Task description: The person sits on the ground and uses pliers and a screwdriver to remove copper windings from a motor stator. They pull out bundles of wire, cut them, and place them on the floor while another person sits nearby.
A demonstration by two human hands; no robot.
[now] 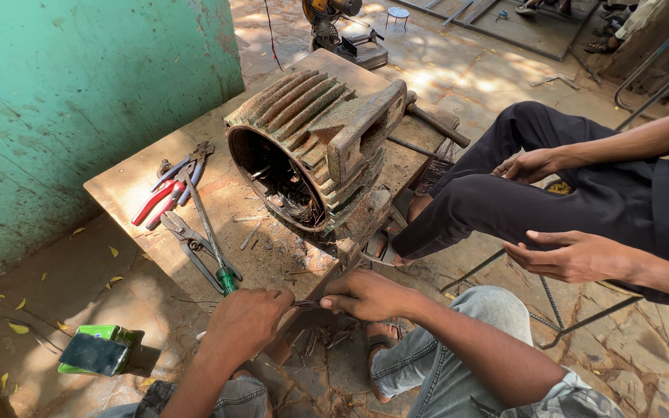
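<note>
My left hand (243, 321) is closed around a thin dark metal piece (307, 303) at the near edge of the wooden bench (129, 186). My right hand (365, 294) pinches the other end of the same piece. Both hands sit just below a rusty finned motor housing (311, 143) lying on its side, its open mouth facing me with wires inside. A green-handled screwdriver (212, 232) lies on the bench, its handle beside my left hand.
Red-handled and blue-handled pliers (172, 186) and grey snips (191, 248) lie on the bench's left part. A hammer (435, 124) rests behind the housing. A seated person in black (582, 201) is at the right, hands open. A green phone-like object (98, 352) lies on the ground.
</note>
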